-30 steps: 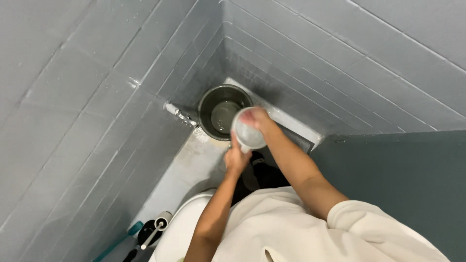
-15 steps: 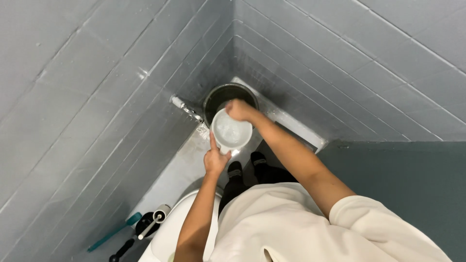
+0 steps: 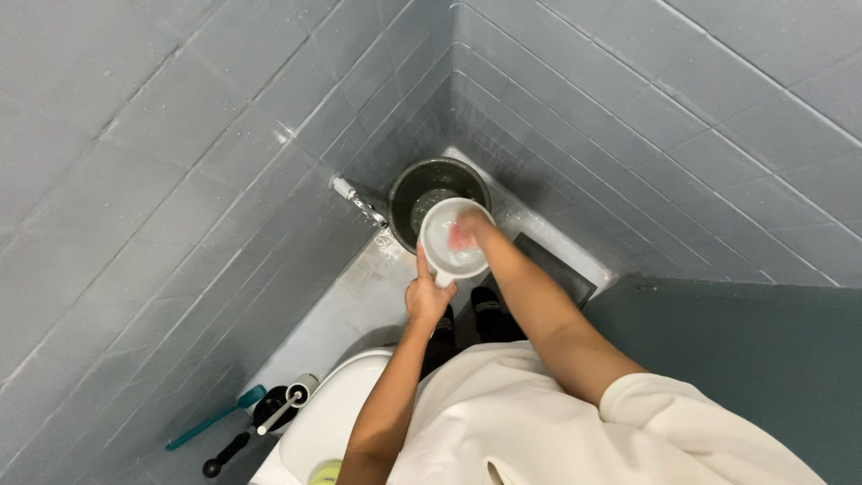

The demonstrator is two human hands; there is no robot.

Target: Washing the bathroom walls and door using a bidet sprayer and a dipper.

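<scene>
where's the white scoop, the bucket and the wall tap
white scoop (image 3: 442, 241): head view, on the bare left part of its inner bowl.
bucket (image 3: 409, 184): head view, on the dark inner wall at its left rim.
wall tap (image 3: 357, 200): head view, on the middle of its metal body.

Person's in a loose off-white short-sleeve tee, sleeve bunched around the upper arm. Both forearms are bare, left hand (image 3: 427, 301) and right hand (image 3: 464, 230) too. Dark shoes, I think, hard to tell from up here.
</scene>
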